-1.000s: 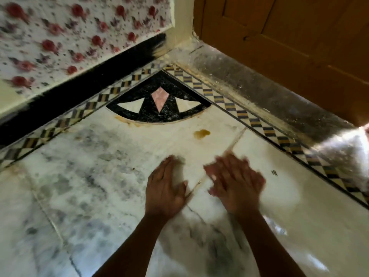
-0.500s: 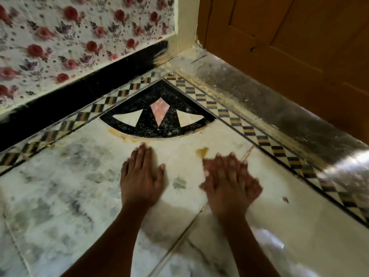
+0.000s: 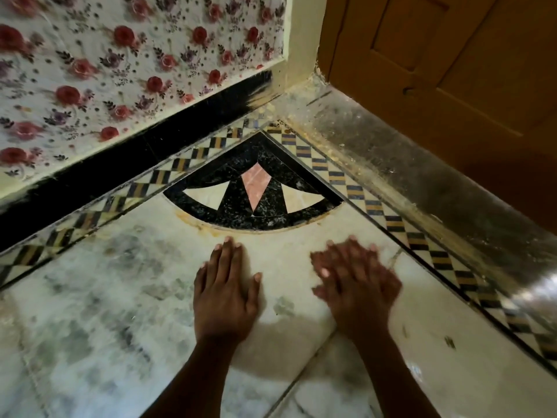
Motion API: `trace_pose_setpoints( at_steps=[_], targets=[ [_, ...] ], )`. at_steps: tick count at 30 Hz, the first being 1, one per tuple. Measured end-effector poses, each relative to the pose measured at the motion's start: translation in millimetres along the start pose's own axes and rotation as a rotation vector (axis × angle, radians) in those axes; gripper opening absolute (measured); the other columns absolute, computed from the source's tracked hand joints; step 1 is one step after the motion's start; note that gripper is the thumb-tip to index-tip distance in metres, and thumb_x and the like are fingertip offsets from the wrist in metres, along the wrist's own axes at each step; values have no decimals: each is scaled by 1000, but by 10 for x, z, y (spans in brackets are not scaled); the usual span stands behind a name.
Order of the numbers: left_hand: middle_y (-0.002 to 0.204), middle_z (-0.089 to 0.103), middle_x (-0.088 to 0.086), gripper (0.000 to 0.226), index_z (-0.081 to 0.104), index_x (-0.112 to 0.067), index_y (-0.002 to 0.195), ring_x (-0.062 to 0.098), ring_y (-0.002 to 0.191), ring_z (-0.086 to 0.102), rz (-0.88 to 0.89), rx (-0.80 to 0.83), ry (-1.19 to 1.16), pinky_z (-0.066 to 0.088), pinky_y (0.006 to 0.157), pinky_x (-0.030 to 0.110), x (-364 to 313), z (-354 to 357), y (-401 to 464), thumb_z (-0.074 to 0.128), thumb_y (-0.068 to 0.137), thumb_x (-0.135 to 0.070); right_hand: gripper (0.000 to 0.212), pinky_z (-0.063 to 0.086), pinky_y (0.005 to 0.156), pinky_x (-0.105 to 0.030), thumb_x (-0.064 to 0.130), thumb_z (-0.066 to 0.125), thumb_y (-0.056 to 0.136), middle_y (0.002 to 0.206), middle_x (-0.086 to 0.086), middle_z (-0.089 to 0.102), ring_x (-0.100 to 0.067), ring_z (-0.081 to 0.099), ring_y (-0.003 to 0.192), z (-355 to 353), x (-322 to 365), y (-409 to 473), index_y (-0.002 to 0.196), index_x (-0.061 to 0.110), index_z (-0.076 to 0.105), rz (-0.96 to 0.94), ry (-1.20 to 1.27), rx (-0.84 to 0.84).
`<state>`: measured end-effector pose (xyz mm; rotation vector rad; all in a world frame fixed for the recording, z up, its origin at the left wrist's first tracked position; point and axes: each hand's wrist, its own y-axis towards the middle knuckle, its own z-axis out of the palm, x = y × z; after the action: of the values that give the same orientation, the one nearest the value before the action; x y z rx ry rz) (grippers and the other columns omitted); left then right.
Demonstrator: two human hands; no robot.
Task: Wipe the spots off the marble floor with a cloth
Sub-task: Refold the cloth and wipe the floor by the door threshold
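Both hands are flat on the marble floor (image 3: 90, 297), fingers straight, nothing pinched. Left hand (image 3: 224, 300) is planted; right hand (image 3: 355, 292) is motion-blurred, so I can't tell if a cloth sits under its palm. No cloth shows anywhere. My guess: a rag is light and floppy, best bunched under a flat palm, and polished marble looks slick, so it should slide easily. 1 small dark spot (image 3: 449, 342) lies right of the wrist. Beyond: fan-shaped inlay (image 3: 253, 188), checkered border (image 3: 394, 221), floral wall (image 3: 120, 55), wooden door (image 3: 467, 70).
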<state>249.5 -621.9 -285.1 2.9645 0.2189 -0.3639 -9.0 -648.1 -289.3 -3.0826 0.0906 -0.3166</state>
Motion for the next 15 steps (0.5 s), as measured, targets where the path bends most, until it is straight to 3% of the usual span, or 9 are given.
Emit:
trace_pose_setpoints(
  at_steps=[2,5,7,9,11,12,15],
  targets=[
    [178,23,0,71,34,-20,167,22,163,27,-13,-1,4,26,129,46,8,1,-12,34,106,-57,59,22,124,-71,59,34,106,175,-3,32,-40,28,160,14,-202,-120,162,41,41,76,2,-34],
    [178,21,-1,70,33,-21,168,20,164,24,-7,-1,24,24,130,44,6,26,-6,32,107,-57,75,7,122,-81,66,19,104,177,-20,19,-54,11,161,-43,-120,274,168,28,26,466,139,-140],
    [179,21,-1,70,32,-22,168,19,165,22,-1,-5,36,23,130,43,17,37,14,33,107,-57,82,4,122,-82,71,16,102,176,-24,17,-57,11,160,99,81,755,169,23,24,517,215,-100],
    [179,21,-2,70,32,-22,168,19,165,22,5,1,39,23,130,43,-2,36,17,32,107,-57,75,6,122,-83,70,29,104,178,-19,16,-57,13,159,151,249,1157,169,33,19,418,216,0],
    [179,21,-2,70,32,-21,168,19,165,23,7,-5,29,23,130,43,-21,24,13,31,107,-57,73,-12,124,-70,69,30,107,181,-2,-5,-45,-9,164,178,428,1177,169,44,1,240,107,110],
    [179,21,-2,70,32,-21,168,19,165,23,5,-4,27,23,130,44,-14,20,9,32,107,-57,70,-11,125,-65,68,26,107,180,5,-10,-37,-15,165,168,498,998,168,46,-1,126,66,95],
    [178,22,0,70,33,-20,167,20,164,24,3,-4,24,25,130,45,-22,10,-1,33,107,-56,68,3,126,-63,68,24,102,178,9,-1,-35,-6,166,8,451,183,167,50,14,-27,72,-25]
  ],
)
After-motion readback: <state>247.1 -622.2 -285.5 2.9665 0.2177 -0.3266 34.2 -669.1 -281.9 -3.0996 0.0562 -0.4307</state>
